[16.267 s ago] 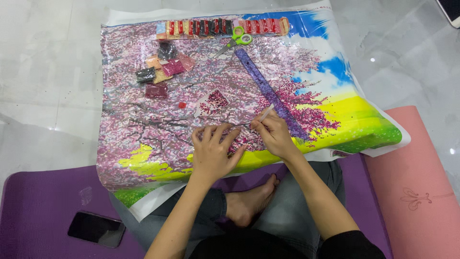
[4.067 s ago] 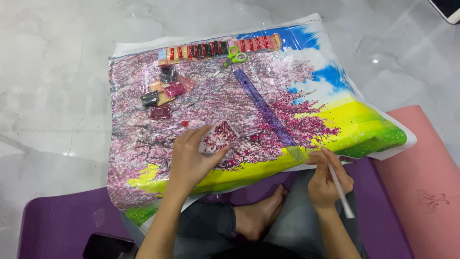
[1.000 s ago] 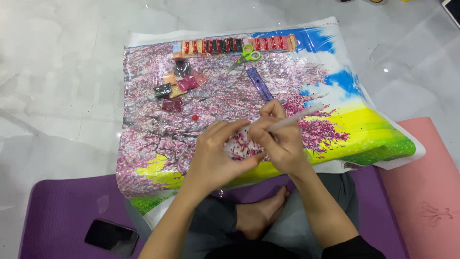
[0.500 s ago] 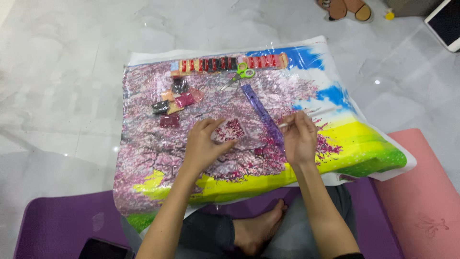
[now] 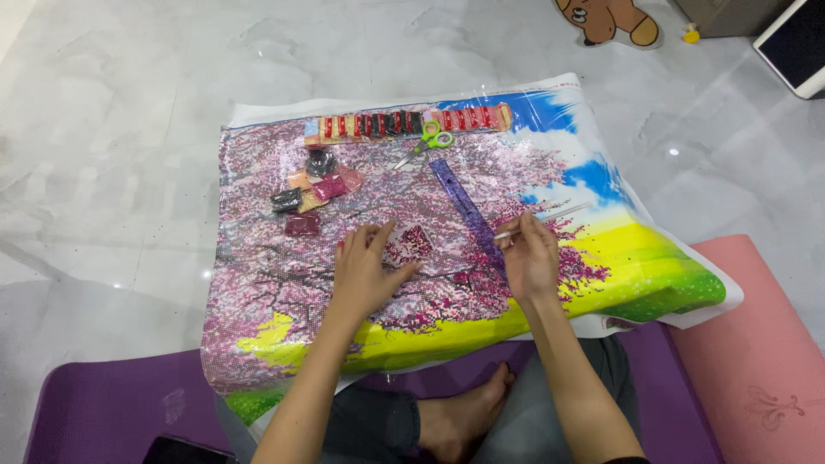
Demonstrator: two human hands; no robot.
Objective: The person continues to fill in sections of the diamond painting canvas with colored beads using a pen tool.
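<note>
On the canvas [image 5: 284, 283]: left hand [image 5: 365, 275] flat, fingers spread beside the small tray [image 5: 412, 243]; right hand [image 5: 528, 258] pinching the pen [image 5: 541, 219]. Placing beads now, probably. Next needs steady tip, exact aim onto one square.

Pen [image 5: 543, 218] — thin, pale stick, tilted, its upper end pointing up-right, pinched at the lower end. Tray [image 5: 412, 245] — small, clear, holding dark pink beads, flat on the canvas [image 5: 284, 283] — a blossom-tree picture spread on the floor.
</note>
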